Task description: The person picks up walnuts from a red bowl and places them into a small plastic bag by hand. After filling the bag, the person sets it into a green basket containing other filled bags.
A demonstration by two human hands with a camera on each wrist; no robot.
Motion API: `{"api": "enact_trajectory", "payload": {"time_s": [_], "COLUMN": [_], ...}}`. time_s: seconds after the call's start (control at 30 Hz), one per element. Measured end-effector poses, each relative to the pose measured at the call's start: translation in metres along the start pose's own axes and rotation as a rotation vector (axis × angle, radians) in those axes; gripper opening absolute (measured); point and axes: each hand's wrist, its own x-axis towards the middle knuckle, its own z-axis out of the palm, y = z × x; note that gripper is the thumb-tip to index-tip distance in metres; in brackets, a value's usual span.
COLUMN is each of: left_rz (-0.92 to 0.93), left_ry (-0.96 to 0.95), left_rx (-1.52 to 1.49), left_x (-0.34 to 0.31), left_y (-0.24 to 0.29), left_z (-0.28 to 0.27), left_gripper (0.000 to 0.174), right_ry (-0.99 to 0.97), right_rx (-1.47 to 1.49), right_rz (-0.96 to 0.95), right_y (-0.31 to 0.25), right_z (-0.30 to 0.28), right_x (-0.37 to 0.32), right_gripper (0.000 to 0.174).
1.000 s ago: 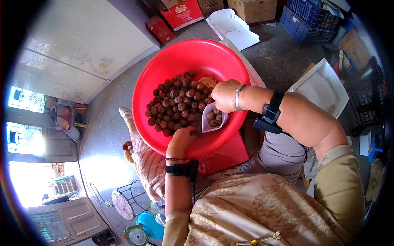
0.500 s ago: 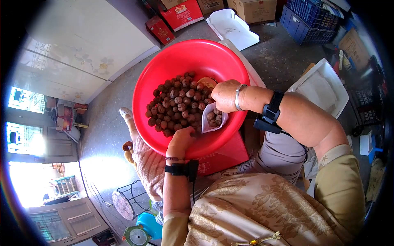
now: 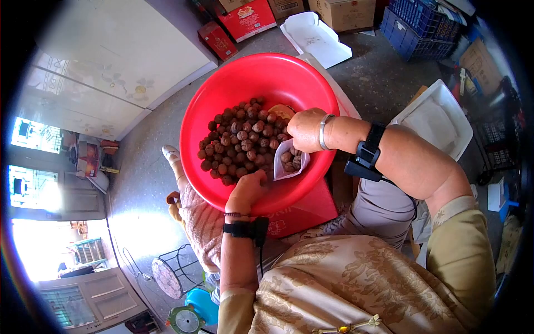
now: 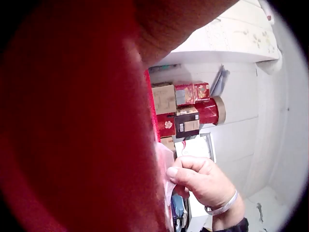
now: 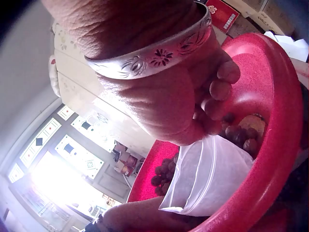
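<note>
A big red plastic basin (image 3: 233,75) holds a heap of brown walnuts (image 3: 239,131). My right hand (image 3: 305,131), with a silver bangle at its wrist, pinches the rim of a clear plastic bag (image 5: 212,179) inside the basin. Several paler walnuts (image 3: 290,159) show within the bag. At the near side of the basin, my left hand (image 3: 248,188) reaches over the rim, fingers down beside the bag's lower corner and the heap. Its fingertips are hidden by the bag in the right wrist view, and I cannot tell what they hold.
A red box (image 3: 303,217) sits under the basin's near side. White foam trays (image 3: 316,40) lie on the floor beyond and at right. Cardboard boxes (image 3: 349,14) and blue crates (image 3: 414,36) stand at the back. A round stool (image 3: 167,278) is at lower left.
</note>
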Motion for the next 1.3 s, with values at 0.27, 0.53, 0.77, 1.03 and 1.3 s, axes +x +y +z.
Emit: {"api": "enact_trajectory", "payload": {"time_s": [0.27, 0.53, 0.77, 1.03, 1.3], "left_rz": [-0.012, -0.063, -0.014, 0.013, 0.083], "left_ry": [0.235, 0.229, 0.191, 0.307, 0.335], "left_rx": [-0.353, -1.132, -1.129, -0.999, -0.213], "left_x": [0.001, -0.029, -0.030, -0.016, 0.016], "left_y": [0.002, 0.046, 0.077, 0.071, 0.018], "left_z": [-0.007, -0.049, -0.059, -0.050, -0.010], "left_gripper": [0.037, 0.032, 0.031, 0.028, 0.021], "right_ry": [-0.057, -0.041, -0.045, -0.048, 0.001], "right_rx": [0.010, -0.007, -0.015, -0.033, -0.028], "right_rz": [0.037, 0.039, 0.011, 0.011, 0.017], "right_y": [-0.005, -0.003, -0.004, -0.004, -0.003], "right_z": [-0.009, -0.003, -0.006, -0.006, -0.004], "right_x": [-0.002, 0.001, 0.000, -0.002, -0.001], "right_gripper": [0.025, 0.023, 0.022, 0.022, 0.020]}}
